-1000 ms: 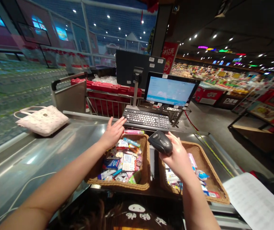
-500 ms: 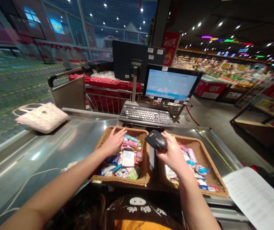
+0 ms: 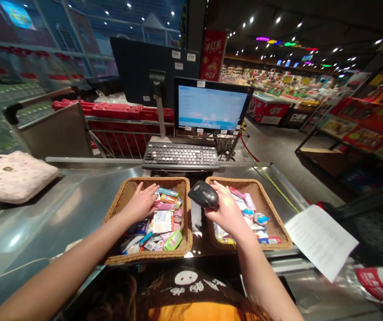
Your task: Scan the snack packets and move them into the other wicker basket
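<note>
As right hand (image 3: 226,207) holds scanner (image 3: 202,194), left hand (image 3: 141,203) over basket (image 3: 187,223), packets (image 3: 163,221) inside.

— What of the scanner (image 3: 203,195)?
— It is black, tilted in the right hand (image 3: 225,207), its broad head pointing toward the left wicker basket (image 3: 186,205).
— And the packets (image 3: 168,206)?
— Small, brightly coloured, they lie jumbled in that basket, a white box (image 3: 162,222) on top, a green pack (image 3: 173,240) by the near rim.

a dark ceiling (image 3: 322,20) dotted with small white lights (image 3: 251,20) hangs over a grey floor (image 3: 273,141), a red freezer (image 3: 268,109) and a rack (image 3: 323,155).
</note>
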`<action>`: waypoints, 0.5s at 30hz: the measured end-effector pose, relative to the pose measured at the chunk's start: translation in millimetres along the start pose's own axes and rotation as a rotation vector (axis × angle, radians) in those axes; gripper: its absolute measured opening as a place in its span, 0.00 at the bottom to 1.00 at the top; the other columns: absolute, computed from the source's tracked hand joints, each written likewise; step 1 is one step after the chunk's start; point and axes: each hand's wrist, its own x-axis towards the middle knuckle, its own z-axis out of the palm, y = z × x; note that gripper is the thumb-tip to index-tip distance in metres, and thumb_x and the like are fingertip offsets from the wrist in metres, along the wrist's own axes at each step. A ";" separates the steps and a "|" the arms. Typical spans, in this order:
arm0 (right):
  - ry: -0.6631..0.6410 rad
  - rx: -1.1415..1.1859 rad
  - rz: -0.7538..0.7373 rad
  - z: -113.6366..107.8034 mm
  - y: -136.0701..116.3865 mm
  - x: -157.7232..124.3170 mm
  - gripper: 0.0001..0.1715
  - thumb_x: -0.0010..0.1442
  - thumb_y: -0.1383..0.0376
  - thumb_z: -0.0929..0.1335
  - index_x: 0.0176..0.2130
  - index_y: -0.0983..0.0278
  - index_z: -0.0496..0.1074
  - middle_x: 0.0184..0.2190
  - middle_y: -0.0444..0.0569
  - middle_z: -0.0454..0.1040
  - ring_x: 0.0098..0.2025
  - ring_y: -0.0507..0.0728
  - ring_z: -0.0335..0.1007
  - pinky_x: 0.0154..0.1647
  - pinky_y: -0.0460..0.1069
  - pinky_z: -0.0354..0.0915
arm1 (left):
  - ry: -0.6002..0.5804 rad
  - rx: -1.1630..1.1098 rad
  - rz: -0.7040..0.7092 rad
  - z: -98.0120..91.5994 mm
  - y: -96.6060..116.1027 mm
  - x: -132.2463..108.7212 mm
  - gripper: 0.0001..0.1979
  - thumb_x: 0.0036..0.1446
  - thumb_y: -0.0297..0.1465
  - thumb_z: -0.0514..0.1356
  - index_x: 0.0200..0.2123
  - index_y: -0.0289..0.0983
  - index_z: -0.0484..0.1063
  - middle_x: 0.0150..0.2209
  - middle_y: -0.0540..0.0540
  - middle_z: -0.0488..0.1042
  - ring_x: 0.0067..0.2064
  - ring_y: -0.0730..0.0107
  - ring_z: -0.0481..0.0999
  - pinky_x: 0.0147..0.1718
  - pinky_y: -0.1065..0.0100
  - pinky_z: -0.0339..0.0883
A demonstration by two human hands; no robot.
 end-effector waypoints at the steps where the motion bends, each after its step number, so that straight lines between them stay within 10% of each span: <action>1: 0.016 -0.006 0.013 -2.9 4.4 -2.7 0.28 0.47 0.72 0.68 0.50 0.60 0.72 0.54 0.53 0.73 0.67 0.70 0.58 0.67 0.72 0.51 | 0.012 -0.002 0.012 -4.5 5.3 7.5 0.10 0.58 0.36 0.62 0.38 0.35 0.75 0.62 0.30 0.67 0.65 0.45 0.65 0.64 0.34 0.43; 9: 0.233 -0.073 0.131 -46.1 51.6 -29.6 0.29 0.49 0.69 0.69 0.52 0.62 0.69 0.54 0.56 0.73 0.65 0.69 0.61 0.65 0.70 0.56 | 0.216 -0.050 0.146 -32.1 81.1 102.4 0.16 0.61 0.40 0.61 0.47 0.36 0.74 0.68 0.32 0.56 0.70 0.46 0.52 0.66 0.37 0.41; 15: 0.380 -0.160 0.221 -81.7 86.9 -51.1 0.31 0.51 0.64 0.69 0.55 0.65 0.68 0.56 0.60 0.72 0.65 0.70 0.61 0.66 0.69 0.56 | 0.121 -0.149 0.358 -4.7 155.8 189.8 0.12 0.64 0.36 0.57 0.37 0.36 0.77 0.68 0.36 0.59 0.71 0.49 0.52 0.67 0.37 0.34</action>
